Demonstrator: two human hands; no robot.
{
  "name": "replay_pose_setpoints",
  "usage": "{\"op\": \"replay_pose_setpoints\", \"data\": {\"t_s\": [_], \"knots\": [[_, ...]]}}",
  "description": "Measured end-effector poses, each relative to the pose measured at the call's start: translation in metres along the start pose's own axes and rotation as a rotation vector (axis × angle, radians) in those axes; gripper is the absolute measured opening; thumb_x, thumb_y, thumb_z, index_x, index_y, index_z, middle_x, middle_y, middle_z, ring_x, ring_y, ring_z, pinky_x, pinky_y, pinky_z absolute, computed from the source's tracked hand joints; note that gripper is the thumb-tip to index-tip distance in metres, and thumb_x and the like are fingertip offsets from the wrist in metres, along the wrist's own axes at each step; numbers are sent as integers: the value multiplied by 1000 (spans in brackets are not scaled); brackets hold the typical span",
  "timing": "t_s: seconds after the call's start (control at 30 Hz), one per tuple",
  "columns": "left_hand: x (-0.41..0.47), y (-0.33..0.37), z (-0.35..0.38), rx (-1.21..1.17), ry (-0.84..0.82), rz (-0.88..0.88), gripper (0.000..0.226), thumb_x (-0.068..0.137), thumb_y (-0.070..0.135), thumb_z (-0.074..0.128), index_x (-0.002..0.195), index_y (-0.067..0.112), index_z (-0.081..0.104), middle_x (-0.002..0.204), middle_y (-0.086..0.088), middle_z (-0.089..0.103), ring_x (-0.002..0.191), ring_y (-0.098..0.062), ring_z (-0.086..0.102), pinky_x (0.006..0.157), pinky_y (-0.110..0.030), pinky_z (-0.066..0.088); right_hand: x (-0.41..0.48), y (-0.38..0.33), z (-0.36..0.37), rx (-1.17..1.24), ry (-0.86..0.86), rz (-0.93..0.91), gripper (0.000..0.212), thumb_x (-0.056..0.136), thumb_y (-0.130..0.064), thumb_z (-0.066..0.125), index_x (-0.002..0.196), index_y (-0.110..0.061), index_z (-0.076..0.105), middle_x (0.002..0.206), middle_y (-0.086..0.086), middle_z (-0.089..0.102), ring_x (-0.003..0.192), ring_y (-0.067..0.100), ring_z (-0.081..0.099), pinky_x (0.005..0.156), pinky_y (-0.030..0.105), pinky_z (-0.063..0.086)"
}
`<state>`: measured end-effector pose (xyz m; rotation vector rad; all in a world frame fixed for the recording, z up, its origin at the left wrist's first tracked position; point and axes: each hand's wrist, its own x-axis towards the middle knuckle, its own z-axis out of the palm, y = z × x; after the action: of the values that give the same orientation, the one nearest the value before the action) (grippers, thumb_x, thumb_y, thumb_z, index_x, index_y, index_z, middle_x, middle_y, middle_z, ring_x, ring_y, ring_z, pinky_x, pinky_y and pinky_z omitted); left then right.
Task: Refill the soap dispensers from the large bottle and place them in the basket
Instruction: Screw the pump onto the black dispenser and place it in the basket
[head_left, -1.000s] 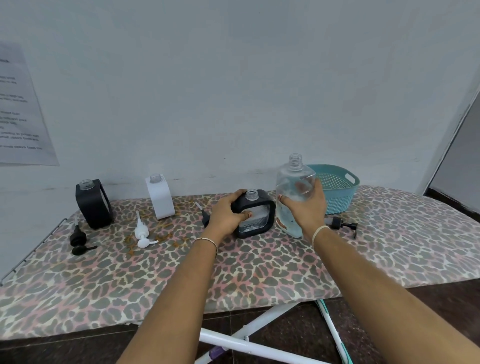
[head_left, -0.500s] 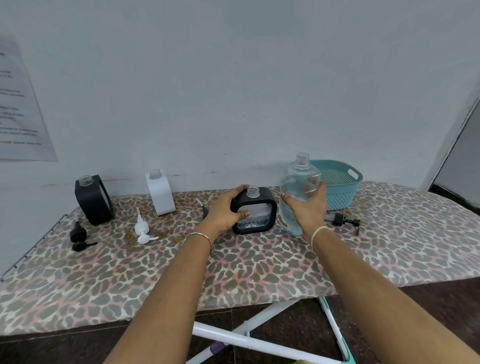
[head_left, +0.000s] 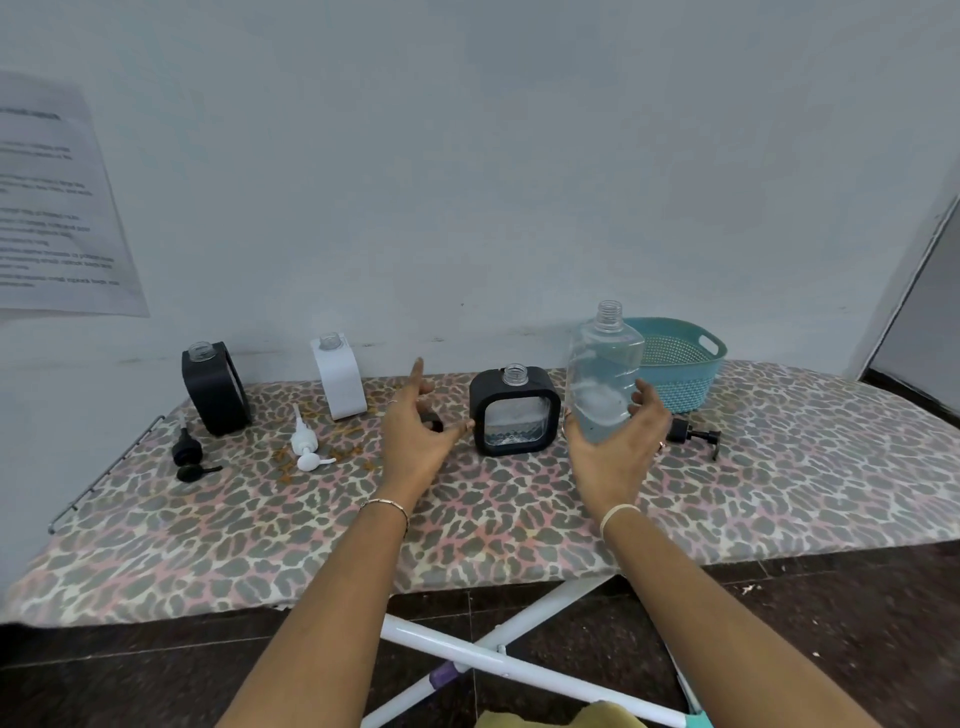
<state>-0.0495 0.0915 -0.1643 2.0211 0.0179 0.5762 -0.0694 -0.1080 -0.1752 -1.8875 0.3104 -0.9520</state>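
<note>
The large clear bottle stands uncapped on the leopard-print board, partly filled. My right hand curls round its lower part. Just left of it stands a black dispenser with a clear window, neck open, a little liquid at its bottom. My left hand hovers beside that dispenser with fingers spread, holding nothing. A second black dispenser and a white dispenser stand uncapped at the back left. The teal basket sits behind the bottle.
Loose pumps lie on the board: a black pump at the left, a white pump, a black pump right of the bottle, another half hidden behind my left hand. A paper sheet hangs on the wall.
My left hand has let go of the windowed black dispenser and opened beside it. My right hand has slid down the large bottle, which now stands upright on the board.
</note>
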Motion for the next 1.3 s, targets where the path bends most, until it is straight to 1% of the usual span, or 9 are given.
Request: {"op": "replay_pose_setpoints", "data": {"t_s": [0.13,0.23,0.37,0.5,0.63,0.8,0.87,1.1,1.3], "knots": [[1,-19,-13,126,129,-45,63,78,20,77,135,19,50,121,-3,58,104,-16,58,93,-34,50,-21,-11,16,-17,-109,-87,80,74,-27,77,137,-18,29,135,5,32,127,21,37,112,40,34],[4,-28,-18,196,104,-22,40,86,4,63,125,15,60,122,-9,60,108,-24,59,94,-39,50,-31,-15,29,-77,-196,-132,86,74,-30,77,141,-13,26,140,7,29,132,23,32,114,40,30],[11,-32,-20,452,-72,79,64,81,-15,54,135,19,53,140,-7,50,125,-26,48,105,-36,40,-36,-15,44,-152,-250,-56,105,72,-37,79,147,-7,14,152,13,16,142,27,13,117,36,13],[21,-34,-18,719,-265,272,82,75,-17,53,144,27,40,152,-4,34,133,-28,39,106,-42,40,-39,-9,56,-155,-296,4,116,70,-43,80,150,-8,3,156,13,7,145,24,4,115,30,3],[30,-31,-12,990,-316,345,72,87,-3,53,146,31,32,155,0,28,138,-26,30,106,-43,37,-41,-4,62,-133,-326,-17,118,69,-40,82,150,-8,3,155,13,11,144,25,10,117,33,10],[40,-27,-5,1118,-421,375,50,90,8,55,134,29,47,133,-2,53,122,-25,46,93,-40,41,-39,2,63,-100,-329,-24,116,69,-35,83,150,-8,5,154,11,16,143,23,15,117,30,13],[40,-25,-3,1032,-375,348,47,90,8,54,133,28,49,126,-5,57,116,-25,51,90,-38,43,-39,2,62,-94,-325,-24,115,70,-34,83,150,-8,5,154,10,17,144,22,16,117,29,13],[55,4,6,156,-62,108,40,86,12,69,124,12,61,119,-7,66,111,-21,60,100,-31,44,-39,3,62,-81,-328,-12,113,70,-31,83,150,-8,7,154,11,19,143,23,17,118,33,15],[69,55,2,-198,96,47,38,90,27,65,122,8,58,106,0,64,94,-11,60,86,-22,46,-39,2,58,-59,-319,-4,111,69,-28,83,150,-8,10,153,11,22,142,24,20,118,33,17]]}}
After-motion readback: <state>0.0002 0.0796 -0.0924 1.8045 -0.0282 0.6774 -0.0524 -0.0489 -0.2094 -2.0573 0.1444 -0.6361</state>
